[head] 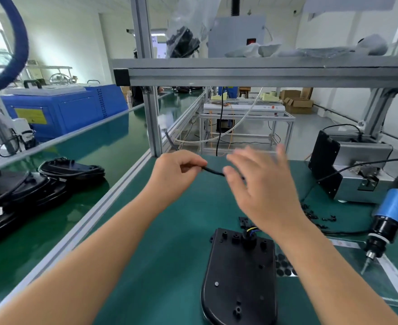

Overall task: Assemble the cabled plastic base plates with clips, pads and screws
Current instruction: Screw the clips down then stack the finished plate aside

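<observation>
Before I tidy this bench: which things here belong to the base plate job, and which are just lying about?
Belongs to the job:
black base plate
black cable, pinched by the left hand
right hand, blurred
small black clips
round black pads
electric screwdriver

Lying about:
blue machine
cardboard boxes
bag of black parts

Two hands, the left hand (178, 168) and the right hand (261, 184), are showing at the centre of the frame, and one black base plate (239, 277) is lying at lower centre. One electric screwdriver (385, 221) is hanging at the right edge, one grey machine (357, 170) is standing above it, and at the left a stack of finished plates (24, 191) is sitting, too overlapped to count.
</observation>
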